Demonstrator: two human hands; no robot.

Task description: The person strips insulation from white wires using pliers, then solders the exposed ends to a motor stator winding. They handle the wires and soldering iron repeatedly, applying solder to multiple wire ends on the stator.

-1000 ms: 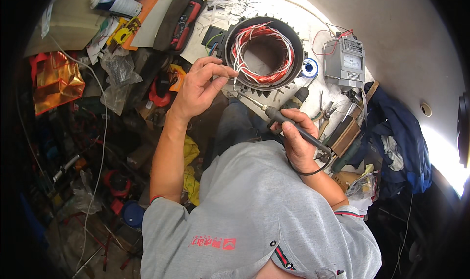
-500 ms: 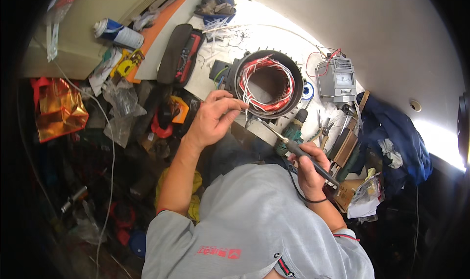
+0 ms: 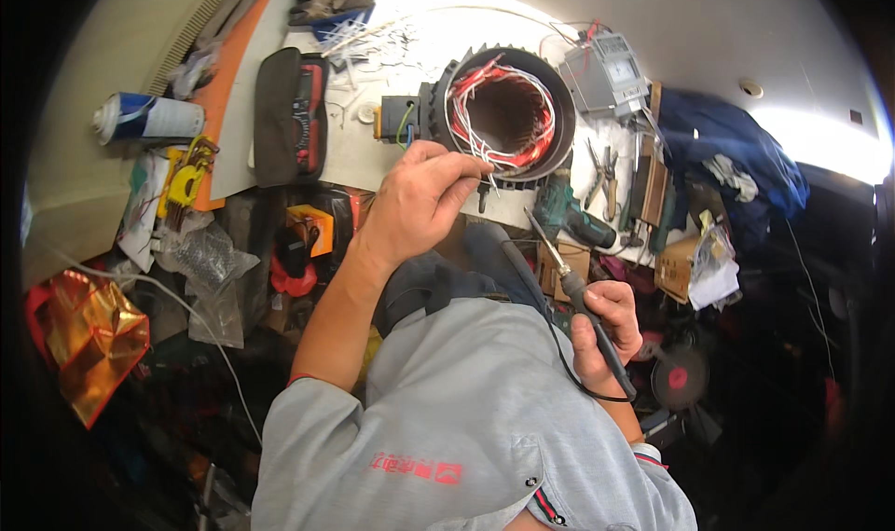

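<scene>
A motor stator (image 3: 565, 149) stands on the workbench with its round opening toward me. Inside its dark rim runs a ring of red and white winding wires (image 3: 541, 132). My left hand (image 3: 415, 200) is closed at the stator's near edge, thumb and finger pinching a white wire lead (image 3: 493, 182) that hangs over the rim. My right hand (image 3: 608, 331) is wrapped round the dark handle of a soldering iron (image 3: 571, 286). The iron's metal tip points up and left, a short way from the wire lead and apart from it. Its black cord loops below my hand.
A green power drill (image 3: 562, 212) lies right of the stator, with pliers (image 3: 604, 179) beside it. Behind stands a grey meter (image 3: 611, 74). Leftward are a multimeter in a case (image 3: 291, 116), a spray can (image 3: 149, 119) and work gloves (image 3: 331, 7).
The soldering iron has drawn back from the wire lead, down and to the right. My left hand keeps its pinch at the rim. The whole view has shifted and turned.
</scene>
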